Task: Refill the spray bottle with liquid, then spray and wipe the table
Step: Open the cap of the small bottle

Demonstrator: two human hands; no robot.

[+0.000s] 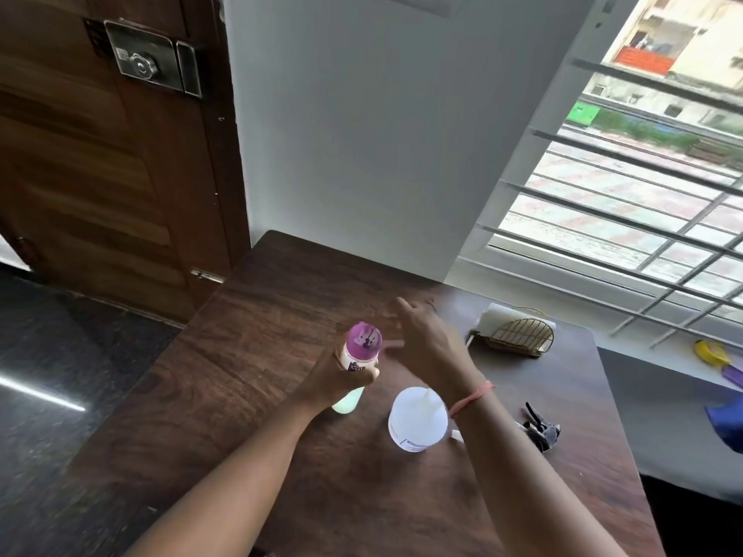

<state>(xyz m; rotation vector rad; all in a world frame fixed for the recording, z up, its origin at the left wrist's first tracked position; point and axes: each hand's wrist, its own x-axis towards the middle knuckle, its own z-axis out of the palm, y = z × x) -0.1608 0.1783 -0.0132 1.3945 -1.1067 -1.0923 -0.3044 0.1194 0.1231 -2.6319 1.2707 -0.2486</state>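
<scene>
Glossy wood-grain table (249,379); translucent plastic spray bottle (418,424); gold wire rack (522,335).

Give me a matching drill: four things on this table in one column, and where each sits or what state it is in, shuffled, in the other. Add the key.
Things
1. refill bottle
2. spray bottle
3. spray head
4. wire rack

Places or states
A. lying loose on the table, right of the white bottle
B. held in the left hand, pink cap on
C. standing open below the right hand
D. far right of the table, near the window

Pairs: 1-B, 2-C, 3-A, 4-D
</scene>
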